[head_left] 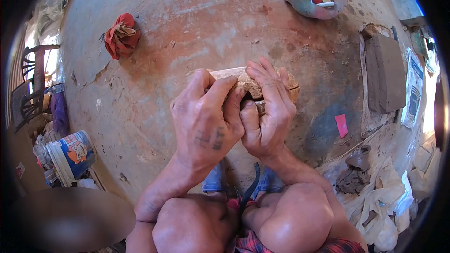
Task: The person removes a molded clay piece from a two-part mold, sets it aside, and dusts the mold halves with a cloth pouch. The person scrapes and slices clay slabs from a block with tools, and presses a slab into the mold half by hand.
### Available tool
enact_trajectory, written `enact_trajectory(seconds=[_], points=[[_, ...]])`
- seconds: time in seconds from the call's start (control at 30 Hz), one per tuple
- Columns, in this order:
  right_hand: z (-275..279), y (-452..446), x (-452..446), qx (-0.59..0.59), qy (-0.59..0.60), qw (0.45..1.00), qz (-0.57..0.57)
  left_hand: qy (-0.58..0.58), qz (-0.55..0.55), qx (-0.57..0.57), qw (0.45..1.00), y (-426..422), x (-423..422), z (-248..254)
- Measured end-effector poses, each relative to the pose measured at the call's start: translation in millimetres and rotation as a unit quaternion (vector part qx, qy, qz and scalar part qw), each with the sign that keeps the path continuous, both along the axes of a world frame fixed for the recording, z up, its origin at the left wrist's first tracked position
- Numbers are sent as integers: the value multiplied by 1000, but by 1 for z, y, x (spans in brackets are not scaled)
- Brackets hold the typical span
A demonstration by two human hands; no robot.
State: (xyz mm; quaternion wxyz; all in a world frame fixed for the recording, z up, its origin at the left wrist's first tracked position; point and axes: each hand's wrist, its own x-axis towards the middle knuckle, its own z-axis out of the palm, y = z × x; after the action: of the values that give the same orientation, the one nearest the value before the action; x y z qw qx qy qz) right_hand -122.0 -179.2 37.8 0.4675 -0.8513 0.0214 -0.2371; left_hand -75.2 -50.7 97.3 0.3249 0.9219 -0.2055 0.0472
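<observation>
My left hand (204, 105) is closed, fingers curled and thumb pressed toward the fingertips. My right hand (269, 112) meets it, with its thumb tucked in close and its fingers bent forward over a wooden block (289, 84). The block is pale brown, with a dark crack on its right side. Between the two hands shows a small dark patch; whether it is a piece of clay or a hollow, I cannot tell. Most of whatever the fingers pinch is hidden behind them. Both hands are above the floor, in front of my knees.
A crumpled red cloth (122, 36) lies on the floor (154, 89) at left. A tub (313, 9) with white sticks stands at the back. On the right are a big grey clay block (385, 72), a pink scrap (341, 125) and dark clay lumps (354, 178). A bucket (72, 154) lies tilted at left.
</observation>
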Motion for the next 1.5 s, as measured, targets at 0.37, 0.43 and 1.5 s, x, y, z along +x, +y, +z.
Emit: enact_trajectory(seconds=[0.37,0.43,1.5], points=[[1,4,1,3,6,1000,-16,-14,13,-11,1000,-2,0,-1],[1,7,0,5,9,1000,-23,-14,17,-6,1000,-1,-1,-2],[8,13,3,80,47,990,-107,-52,-37,5,998,4,-5,-5]])
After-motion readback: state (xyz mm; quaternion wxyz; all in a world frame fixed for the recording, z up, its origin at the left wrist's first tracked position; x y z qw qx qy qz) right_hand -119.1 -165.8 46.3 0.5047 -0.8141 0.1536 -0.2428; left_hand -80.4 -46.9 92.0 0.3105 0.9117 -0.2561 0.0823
